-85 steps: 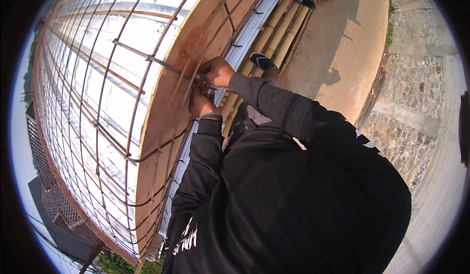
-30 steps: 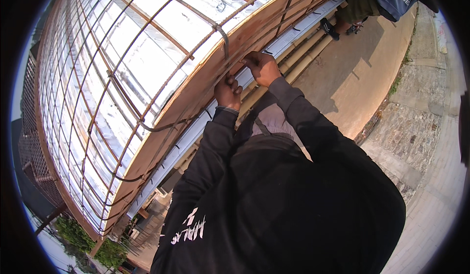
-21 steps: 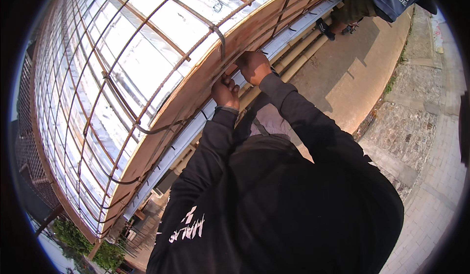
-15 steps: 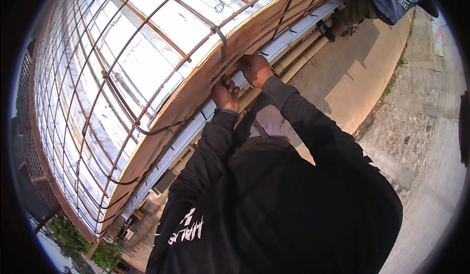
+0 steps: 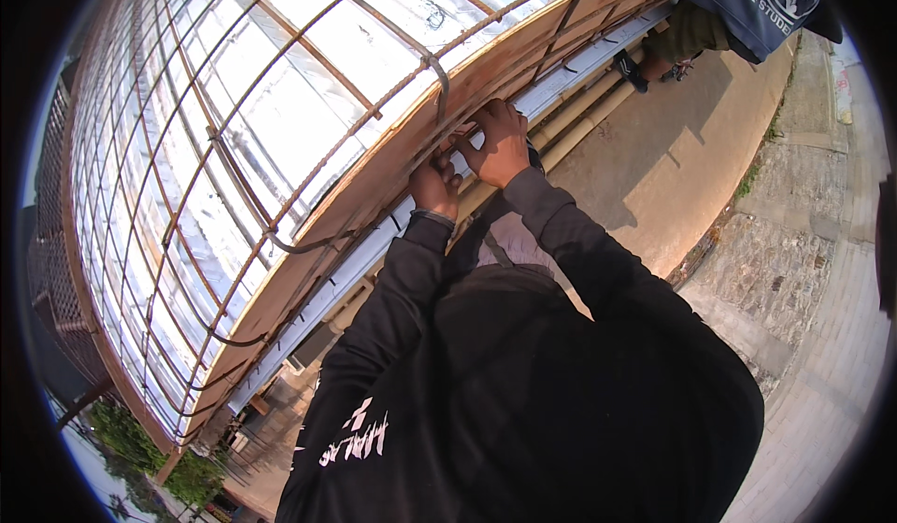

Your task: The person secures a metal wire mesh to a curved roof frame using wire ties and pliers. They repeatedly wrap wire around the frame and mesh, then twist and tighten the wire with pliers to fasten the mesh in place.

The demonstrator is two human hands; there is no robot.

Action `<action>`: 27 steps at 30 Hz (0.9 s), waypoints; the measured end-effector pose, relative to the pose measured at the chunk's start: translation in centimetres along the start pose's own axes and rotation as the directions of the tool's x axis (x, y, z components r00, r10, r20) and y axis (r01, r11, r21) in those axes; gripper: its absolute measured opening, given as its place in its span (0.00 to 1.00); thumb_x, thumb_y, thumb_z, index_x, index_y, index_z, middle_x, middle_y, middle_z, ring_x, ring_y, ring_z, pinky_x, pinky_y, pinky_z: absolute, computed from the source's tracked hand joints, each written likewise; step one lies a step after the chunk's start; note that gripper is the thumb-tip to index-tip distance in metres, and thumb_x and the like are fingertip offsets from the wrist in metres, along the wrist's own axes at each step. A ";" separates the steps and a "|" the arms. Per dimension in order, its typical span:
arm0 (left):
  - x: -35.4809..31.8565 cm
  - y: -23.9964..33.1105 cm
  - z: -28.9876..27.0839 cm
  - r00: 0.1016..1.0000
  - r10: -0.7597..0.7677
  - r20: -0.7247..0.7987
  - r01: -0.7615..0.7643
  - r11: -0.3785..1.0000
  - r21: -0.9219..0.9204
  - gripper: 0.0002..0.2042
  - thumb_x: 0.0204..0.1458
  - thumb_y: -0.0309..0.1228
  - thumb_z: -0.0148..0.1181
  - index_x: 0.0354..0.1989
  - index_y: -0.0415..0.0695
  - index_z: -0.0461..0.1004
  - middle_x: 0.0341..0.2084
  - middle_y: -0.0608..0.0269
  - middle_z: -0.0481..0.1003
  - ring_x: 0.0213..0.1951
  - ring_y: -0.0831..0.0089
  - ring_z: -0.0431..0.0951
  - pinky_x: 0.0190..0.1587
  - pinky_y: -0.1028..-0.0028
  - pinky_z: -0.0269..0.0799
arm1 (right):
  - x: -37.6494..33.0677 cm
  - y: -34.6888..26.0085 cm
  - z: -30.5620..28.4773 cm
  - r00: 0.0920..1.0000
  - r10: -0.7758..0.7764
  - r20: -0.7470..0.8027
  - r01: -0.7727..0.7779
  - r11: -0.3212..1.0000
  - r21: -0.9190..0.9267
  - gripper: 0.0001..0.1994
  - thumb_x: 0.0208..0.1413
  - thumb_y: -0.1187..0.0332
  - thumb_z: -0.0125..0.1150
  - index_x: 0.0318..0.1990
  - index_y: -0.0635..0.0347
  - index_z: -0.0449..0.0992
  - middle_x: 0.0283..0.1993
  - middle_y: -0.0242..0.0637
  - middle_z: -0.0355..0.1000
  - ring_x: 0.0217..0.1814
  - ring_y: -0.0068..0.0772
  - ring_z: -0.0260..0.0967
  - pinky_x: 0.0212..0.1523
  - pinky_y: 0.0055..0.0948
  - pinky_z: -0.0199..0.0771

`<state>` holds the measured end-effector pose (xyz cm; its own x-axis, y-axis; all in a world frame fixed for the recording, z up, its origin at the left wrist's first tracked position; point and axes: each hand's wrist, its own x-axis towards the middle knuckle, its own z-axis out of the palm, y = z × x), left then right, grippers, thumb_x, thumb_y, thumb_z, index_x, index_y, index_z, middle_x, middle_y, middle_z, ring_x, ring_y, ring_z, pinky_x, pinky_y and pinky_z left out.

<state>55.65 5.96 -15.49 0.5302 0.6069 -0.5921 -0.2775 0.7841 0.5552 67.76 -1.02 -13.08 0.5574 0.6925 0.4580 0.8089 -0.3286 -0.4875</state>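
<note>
A broad rebar grid (image 5: 234, 149) of rusty crossing bars fills the upper left of the view, lying over a shiny silvery sheet (image 5: 308, 112) that shows through every square of the mesh. Along the grid's near edge runs a long brown wooden form board (image 5: 374, 186), slanting from lower left to upper right, with a pale metal rail (image 5: 336, 275) just below it and light-coloured poles (image 5: 579, 116) beside that. To the right lies a tan concrete strip (image 5: 673, 177), and beyond it rough stone paving (image 5: 804, 271).

The person's black long-sleeved top (image 5: 523, 401) takes up the lower middle, both forearms reaching up to the board's edge. At the top right a second person in a dark blue shirt (image 5: 757, 0) stands on the concrete strip, well apart from the hands.

A bent rebar end (image 5: 437, 79) hooks down over the top of the board, right above the hands. The right hand (image 5: 500, 144) is closed with curled fingers on the board's edge where that bar comes down, gripping there; what exactly lies inside its fingers is too small to tell. The left hand (image 5: 434, 186) sits just beside and below it, touching the board, fingers bent against the bar's lower end; whether it clenches the bar or only presses on it I cannot tell.
</note>
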 end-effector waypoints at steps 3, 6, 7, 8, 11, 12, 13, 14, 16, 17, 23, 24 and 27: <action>0.2 0.7 -0.7 0.999 0.039 0.022 -0.040 0.999 0.036 0.10 0.64 0.41 0.48 0.32 0.52 0.68 0.22 0.76 0.64 0.20 0.83 0.59 0.27 0.77 0.54 | 0.4 -1.0 0.9 0.999 -0.030 -0.015 0.032 0.989 0.144 0.19 0.45 0.55 0.71 0.40 0.59 0.78 0.36 0.42 0.74 0.41 0.50 0.71 0.48 0.45 0.64; 0.9 0.3 -2.2 0.997 0.008 -0.073 -0.010 1.000 -0.020 0.10 0.64 0.41 0.48 0.34 0.52 0.69 0.22 0.77 0.64 0.20 0.83 0.59 0.26 0.77 0.55 | 0.5 -2.4 2.0 0.998 -0.039 0.040 0.028 0.970 0.242 0.20 0.43 0.58 0.74 0.39 0.63 0.77 0.35 0.44 0.75 0.39 0.51 0.73 0.45 0.46 0.68; 0.5 0.3 -2.4 0.999 0.011 -0.041 -0.013 0.999 -0.034 0.10 0.64 0.42 0.48 0.36 0.51 0.70 0.22 0.77 0.64 0.21 0.83 0.61 0.25 0.76 0.56 | 0.8 -2.8 2.2 0.996 -0.080 -0.024 0.084 0.962 0.259 0.19 0.43 0.61 0.74 0.38 0.65 0.77 0.33 0.46 0.77 0.36 0.52 0.75 0.40 0.45 0.72; 0.9 -0.6 -3.0 0.999 0.037 0.001 -0.037 0.999 -0.024 0.09 0.64 0.41 0.48 0.38 0.51 0.70 0.23 0.76 0.65 0.22 0.82 0.62 0.25 0.76 0.57 | 0.6 -3.1 2.2 0.996 -0.086 -0.013 0.086 0.963 0.255 0.18 0.45 0.64 0.74 0.39 0.66 0.77 0.33 0.48 0.78 0.35 0.51 0.76 0.38 0.44 0.74; 3.0 -3.4 -1.8 0.971 0.237 -0.037 -0.236 0.971 0.032 0.10 0.63 0.37 0.51 0.38 0.43 0.73 0.27 0.67 0.73 0.27 0.75 0.70 0.29 0.70 0.65 | -0.9 -2.3 2.1 0.995 0.075 0.063 -0.090 0.953 0.289 0.18 0.50 0.65 0.71 0.44 0.68 0.79 0.37 0.50 0.80 0.37 0.46 0.80 0.38 0.40 0.79; 4.5 -5.1 -0.8 0.918 0.389 -0.084 -0.394 0.917 -0.067 0.12 0.62 0.35 0.53 0.40 0.37 0.75 0.28 0.61 0.77 0.30 0.69 0.76 0.32 0.66 0.72 | -1.3 -3.1 2.0 0.989 0.145 0.017 -0.142 0.929 0.342 0.15 0.52 0.66 0.70 0.43 0.69 0.79 0.36 0.49 0.80 0.34 0.46 0.79 0.37 0.40 0.79; 4.0 -4.7 -0.5 0.838 0.544 -0.036 -0.514 0.811 0.280 0.12 0.62 0.34 0.53 0.40 0.35 0.76 0.31 0.57 0.78 0.34 0.68 0.78 0.36 0.65 0.75 | -1.3 -3.2 1.8 0.996 0.084 0.005 -0.083 0.967 0.240 0.14 0.52 0.66 0.69 0.40 0.69 0.80 0.34 0.49 0.81 0.32 0.44 0.79 0.34 0.39 0.79; 4.6 -5.1 -1.1 0.850 0.526 -0.030 -0.496 0.818 0.290 0.12 0.61 0.33 0.54 0.41 0.36 0.77 0.33 0.54 0.79 0.36 0.66 0.80 0.38 0.65 0.76 | -1.7 -2.7 2.4 0.997 0.081 0.009 -0.081 0.975 0.205 0.14 0.52 0.63 0.70 0.37 0.67 0.81 0.34 0.48 0.81 0.33 0.43 0.80 0.33 0.37 0.79; 6.3 -6.0 -1.4 0.826 0.563 -0.015 -0.531 0.787 0.315 0.12 0.59 0.33 0.55 0.43 0.37 0.77 0.37 0.50 0.80 0.39 0.62 0.81 0.40 0.64 0.77 | -1.2 -2.4 2.9 0.997 0.000 0.078 -0.008 0.995 0.100 0.16 0.52 0.59 0.70 0.35 0.66 0.82 0.34 0.48 0.81 0.34 0.43 0.80 0.34 0.37 0.78; 7.1 -6.5 -1.9 0.782 0.622 -0.032 -0.575 0.741 0.345 0.13 0.59 0.34 0.55 0.44 0.37 0.78 0.38 0.49 0.81 0.40 0.60 0.82 0.41 0.63 0.77 | -1.0 -2.8 3.2 0.994 0.007 0.105 -0.020 0.991 0.131 0.17 0.51 0.58 0.71 0.35 0.67 0.83 0.34 0.47 0.81 0.33 0.43 0.80 0.34 0.37 0.78; 8.4 -7.0 -0.9 0.597 0.802 0.027 -0.524 0.364 0.770 0.16 0.57 0.38 0.54 0.43 0.39 0.79 0.39 0.45 0.80 0.42 0.51 0.81 0.44 0.58 0.76 | -0.9 -3.1 3.8 0.997 0.052 0.059 -0.051 0.999 -0.010 0.19 0.49 0.54 0.72 0.33 0.66 0.84 0.34 0.46 0.82 0.32 0.42 0.80 0.33 0.36 0.77; 9.1 -7.2 -1.2 0.561 0.827 0.031 -0.520 0.324 0.790 0.16 0.57 0.39 0.54 0.43 0.39 0.79 0.39 0.45 0.80 0.42 0.50 0.81 0.44 0.58 0.76 | -0.9 -3.5 3.9 0.996 0.032 0.080 -0.030 0.999 -0.027 0.19 0.51 0.54 0.70 0.33 0.65 0.84 0.35 0.46 0.82 0.33 0.41 0.81 0.33 0.35 0.77; 10.3 -7.1 -1.7 0.512 0.856 0.072 -0.482 0.217 0.849 0.15 0.56 0.37 0.55 0.42 0.38 0.79 0.37 0.45 0.81 0.41 0.51 0.82 0.44 0.59 0.76 | -0.7 -3.6 4.3 0.995 -0.078 0.062 0.080 0.997 -0.020 0.17 0.51 0.56 0.70 0.32 0.64 0.84 0.33 0.45 0.82 0.32 0.42 0.81 0.33 0.36 0.77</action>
<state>61.67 6.86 -26.52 0.0915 0.9725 0.2143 0.3649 -0.2329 0.9014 63.70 2.42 -14.84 0.4797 0.7545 0.4478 0.8542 -0.2850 -0.4349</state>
